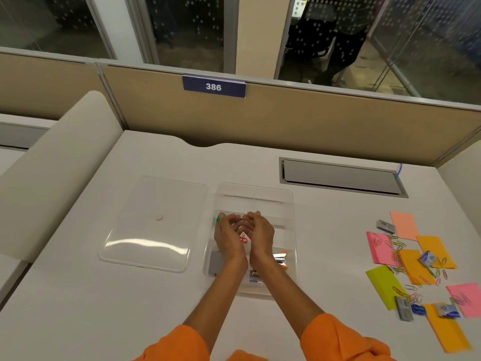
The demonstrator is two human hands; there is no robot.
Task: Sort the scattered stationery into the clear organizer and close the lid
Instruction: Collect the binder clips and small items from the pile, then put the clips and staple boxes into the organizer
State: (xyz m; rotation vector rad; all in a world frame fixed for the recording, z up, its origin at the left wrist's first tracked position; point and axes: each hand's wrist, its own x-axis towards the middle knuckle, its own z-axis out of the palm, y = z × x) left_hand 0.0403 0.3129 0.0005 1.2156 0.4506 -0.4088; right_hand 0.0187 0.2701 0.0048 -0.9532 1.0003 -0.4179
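The left hand and right hand are held cupped over the clear organizer, fingers loosely curved, nothing gripped. The scattered stationery is spread well right of the fingers, nearer the right hand; the lid lies left.

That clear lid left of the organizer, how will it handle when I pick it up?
The clear lid looks like thin moulded plastic, so probably light and slightly flexible if lifted by one edge. Its glossy surface shows glare, so it may be slippery. Lying flat on the table, it should slide rather than tip or roll.
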